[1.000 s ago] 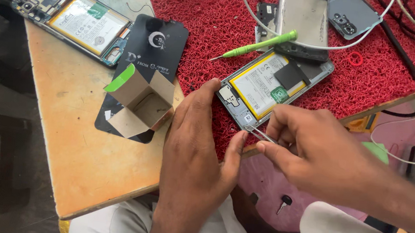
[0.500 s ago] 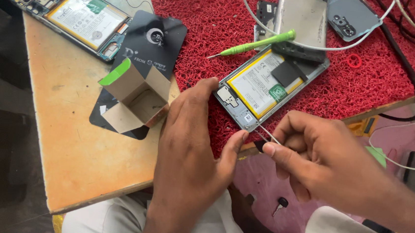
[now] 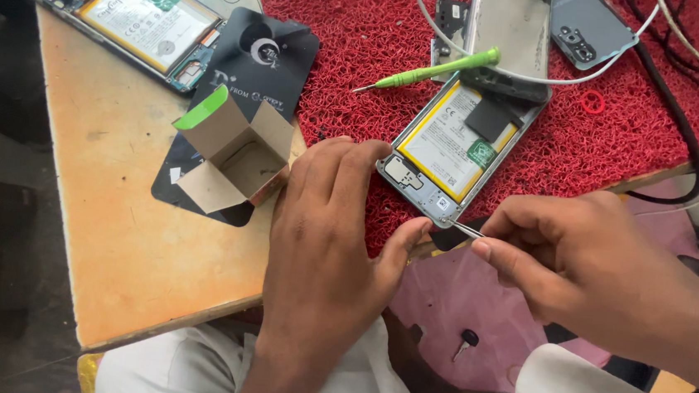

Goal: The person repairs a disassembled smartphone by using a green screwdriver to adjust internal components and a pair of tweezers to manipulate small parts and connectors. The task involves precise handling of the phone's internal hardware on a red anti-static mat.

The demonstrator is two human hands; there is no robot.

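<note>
Your left hand (image 3: 327,220) steadies the opened phone (image 3: 453,146) with flat fingers while your right hand (image 3: 577,256) pinches tweezers (image 3: 465,227) at its corner.

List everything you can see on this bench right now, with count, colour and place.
opened phone: one, silver frame with yellow-edged battery, on the red mat's near edge
tweezers: one, metal, tip at that phone's lower corner
screwdriver: one, green, on the mat above the phone
red mat: one, covering the table's right part
second opened phone: one, dark, top left of the wooden table
cardboard box: one, brown with green flap, open, on a black packet
back cover: one, grey-blue, top right
cables: several, black and white, right side
key: one, dark, below the table
left hand: steadying the phone
right hand: holding the tweezers
</note>
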